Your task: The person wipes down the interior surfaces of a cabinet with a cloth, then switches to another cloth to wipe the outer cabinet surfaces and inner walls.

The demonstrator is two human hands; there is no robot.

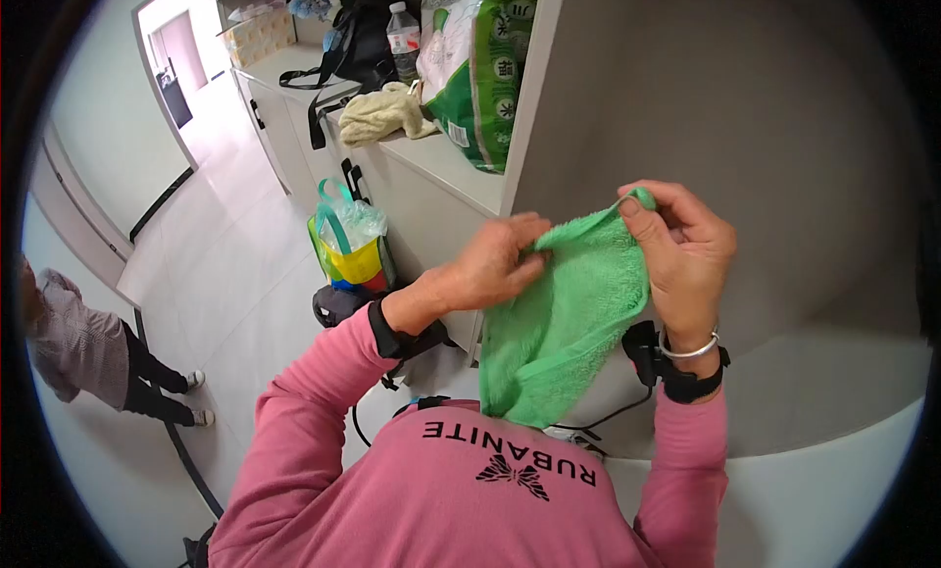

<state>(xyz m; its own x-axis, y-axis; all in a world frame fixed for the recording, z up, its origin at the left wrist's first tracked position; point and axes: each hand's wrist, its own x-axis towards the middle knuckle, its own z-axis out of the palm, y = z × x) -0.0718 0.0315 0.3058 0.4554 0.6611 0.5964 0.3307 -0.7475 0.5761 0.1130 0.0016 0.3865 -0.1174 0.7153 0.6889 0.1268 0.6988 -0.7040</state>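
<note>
A green terry cloth (578, 318) hangs between my two hands in front of my chest, its lower end close to my pink top. My right hand (688, 249) pinches the cloth's upper right corner between thumb and fingers. At the upper left edge, my left hand (498, 261) has its fingers curled against the cloth; thumb and fingertips close on the edge there. The cloth is loosely spread, with its edge folded along the top and right side.
A cabinet (421, 191) ahead bears a green rice bag (485, 78), a water bottle (403, 41), a black bag (365, 39) and a pale cloth (382, 114). A colourful shopping bag (353, 254) stands on the floor. Another person (88, 343) stands at left.
</note>
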